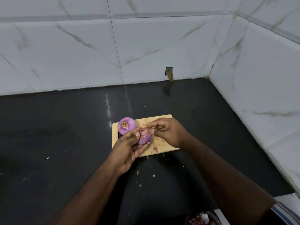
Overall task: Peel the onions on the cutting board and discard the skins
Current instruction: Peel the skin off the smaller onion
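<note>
A small wooden cutting board (164, 148) lies on the black counter. A peeled purple onion (126, 125) sits at its far left corner, root end up. My left hand (128, 147) grips a second purple onion (145, 137) just above the board, with dry skin still clinging at its top. My right hand (167, 132) pinches a strip of papery skin (150, 126) at the top of that onion. Small skin scraps (155, 149) lie on the board.
Skin flakes (146, 176) are scattered on the black counter (65, 143) in front of the board. A dark bowl (201, 219) holding onion skins shows at the bottom edge. Tiled walls close the back and right side. A striped cloth (282, 211) lies bottom right.
</note>
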Motion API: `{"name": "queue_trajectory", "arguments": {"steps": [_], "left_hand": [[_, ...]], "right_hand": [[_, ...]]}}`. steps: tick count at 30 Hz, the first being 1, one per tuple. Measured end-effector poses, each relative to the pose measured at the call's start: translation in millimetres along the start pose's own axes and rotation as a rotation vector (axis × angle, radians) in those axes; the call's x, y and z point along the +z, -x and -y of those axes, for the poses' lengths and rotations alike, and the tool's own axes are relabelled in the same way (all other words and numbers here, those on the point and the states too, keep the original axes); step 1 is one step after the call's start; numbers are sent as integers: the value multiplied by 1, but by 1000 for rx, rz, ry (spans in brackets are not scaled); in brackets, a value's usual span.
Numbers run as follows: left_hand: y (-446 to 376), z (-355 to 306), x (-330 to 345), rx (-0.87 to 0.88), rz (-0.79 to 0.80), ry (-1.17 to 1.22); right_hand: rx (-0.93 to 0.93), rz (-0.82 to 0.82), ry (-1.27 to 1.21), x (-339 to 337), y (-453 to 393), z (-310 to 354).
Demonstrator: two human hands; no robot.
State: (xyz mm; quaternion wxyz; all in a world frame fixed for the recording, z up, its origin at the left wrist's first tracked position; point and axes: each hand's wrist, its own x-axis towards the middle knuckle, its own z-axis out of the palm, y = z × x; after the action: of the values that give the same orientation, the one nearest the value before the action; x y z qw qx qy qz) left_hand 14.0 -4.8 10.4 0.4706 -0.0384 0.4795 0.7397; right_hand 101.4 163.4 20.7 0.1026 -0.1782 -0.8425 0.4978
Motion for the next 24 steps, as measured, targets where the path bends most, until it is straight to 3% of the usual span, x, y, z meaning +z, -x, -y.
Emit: {"name": "queue_trajectory", "arguments": {"steps": [8, 12, 17, 20, 24], "left_hand": [[3, 0, 9, -10, -14, 100], [1, -4, 10, 12, -54, 241], [5, -2, 7, -11, -11, 171], [5, 1, 6, -36, 26, 157], [2, 0, 2, -27, 27, 99]], "right_hand": [[-35, -164, 86, 10, 4, 0], [54, -152, 4, 11, 11, -13], [158, -140, 17, 6, 12, -27], [119, -87, 187, -2, 7, -20], [110, -116, 173, -6, 2, -14]]}}
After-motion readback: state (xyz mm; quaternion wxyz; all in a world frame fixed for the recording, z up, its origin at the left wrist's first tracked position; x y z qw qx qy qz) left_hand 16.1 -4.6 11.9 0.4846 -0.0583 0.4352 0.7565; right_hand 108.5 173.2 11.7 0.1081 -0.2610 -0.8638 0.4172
